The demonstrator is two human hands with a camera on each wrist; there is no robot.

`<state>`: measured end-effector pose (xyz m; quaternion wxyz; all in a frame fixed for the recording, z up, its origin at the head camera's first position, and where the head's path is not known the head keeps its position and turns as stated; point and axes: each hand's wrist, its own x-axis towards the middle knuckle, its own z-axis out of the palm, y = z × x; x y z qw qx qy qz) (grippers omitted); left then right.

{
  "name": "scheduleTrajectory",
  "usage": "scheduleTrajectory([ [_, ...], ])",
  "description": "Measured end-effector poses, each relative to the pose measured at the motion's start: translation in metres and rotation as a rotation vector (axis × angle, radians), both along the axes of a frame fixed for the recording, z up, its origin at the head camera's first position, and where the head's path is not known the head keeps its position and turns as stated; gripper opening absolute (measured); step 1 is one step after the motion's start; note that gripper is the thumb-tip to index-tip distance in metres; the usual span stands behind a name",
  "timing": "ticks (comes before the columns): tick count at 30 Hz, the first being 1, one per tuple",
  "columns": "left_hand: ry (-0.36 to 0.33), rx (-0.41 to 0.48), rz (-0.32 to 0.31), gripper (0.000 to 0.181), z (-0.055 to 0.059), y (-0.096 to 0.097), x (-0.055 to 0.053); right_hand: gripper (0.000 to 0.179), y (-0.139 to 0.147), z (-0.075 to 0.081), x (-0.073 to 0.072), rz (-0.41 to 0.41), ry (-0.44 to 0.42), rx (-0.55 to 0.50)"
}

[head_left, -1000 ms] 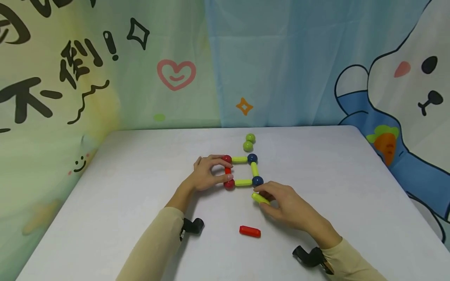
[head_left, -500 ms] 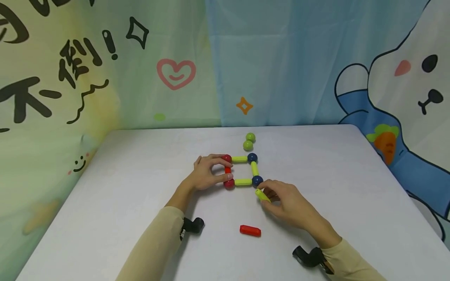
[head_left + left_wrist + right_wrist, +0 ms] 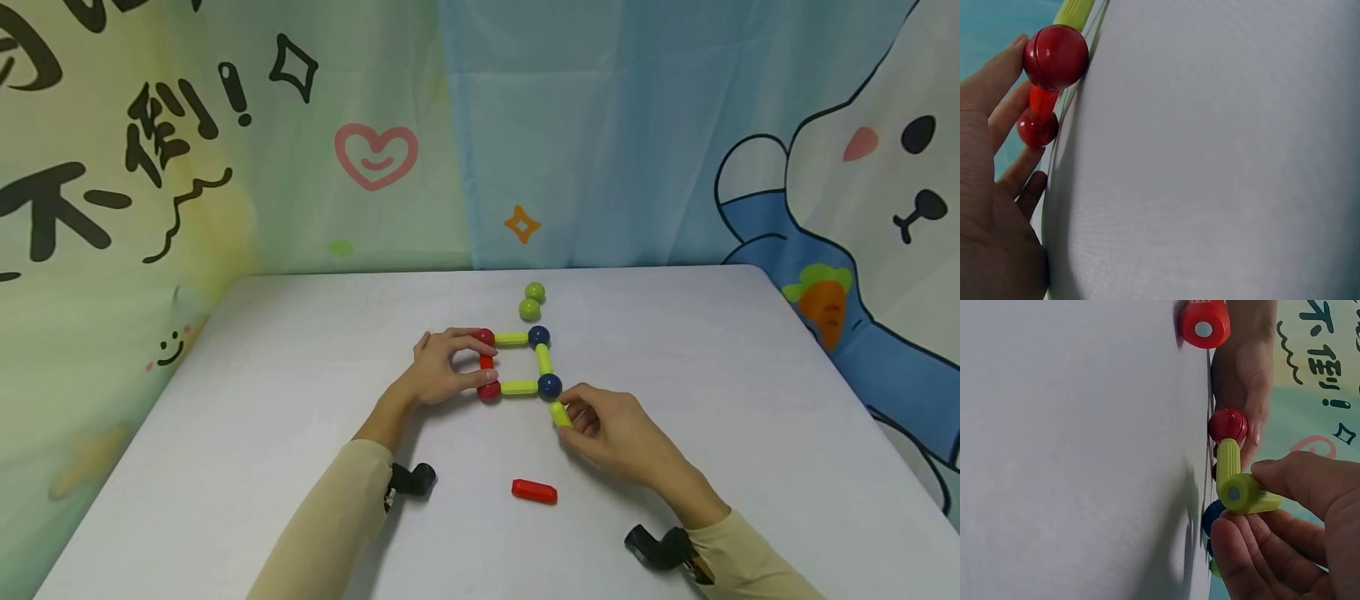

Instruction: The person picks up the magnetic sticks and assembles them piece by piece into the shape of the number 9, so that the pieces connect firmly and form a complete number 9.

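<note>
Magnetic rods and balls form a square frame on the white table. My left hand grips its left side, thumb at the near red ball and fingers at the far red ball. Between those balls runs a red rod. Yellow-green rods link them to the near blue ball and the far blue ball. My right hand pinches a loose yellow-green rod between thumb and fingers, its tip just short of the near blue ball. The right wrist view shows this rod's round metal end.
A loose red rod lies nearer me, in front of the square. Two green balls sit behind the far blue ball. A printed curtain hangs behind the table's back edge. Each wrist wears a small black camera.
My right hand has shifted slightly right with the yellow-green rod, which has turned from slanting to more upright in the head view, its tip toward the near blue ball. The left hand stays put.
</note>
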<state>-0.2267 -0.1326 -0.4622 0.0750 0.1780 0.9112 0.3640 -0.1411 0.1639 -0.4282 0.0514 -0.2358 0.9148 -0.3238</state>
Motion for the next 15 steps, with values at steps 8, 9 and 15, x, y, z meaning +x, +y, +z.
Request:
scheduleTrajectory([
  [8, 0.007, 0.011, -0.006, 0.038, 0.0006, 0.0008, 0.0010, 0.032, -0.0004, -0.0013, -0.0021, -0.074, -0.083, 0.005],
  [9, 0.007, 0.011, -0.008, 0.038, 0.0006, 0.0008, 0.0012, 0.032, -0.0004, -0.0014, -0.0022, -0.083, -0.094, 0.002],
  [15, 0.019, 0.008, -0.016, 0.036, 0.0010, -0.0007, 0.0011, 0.033, -0.0009, -0.0016, -0.0056, -0.120, -0.133, -0.005],
])
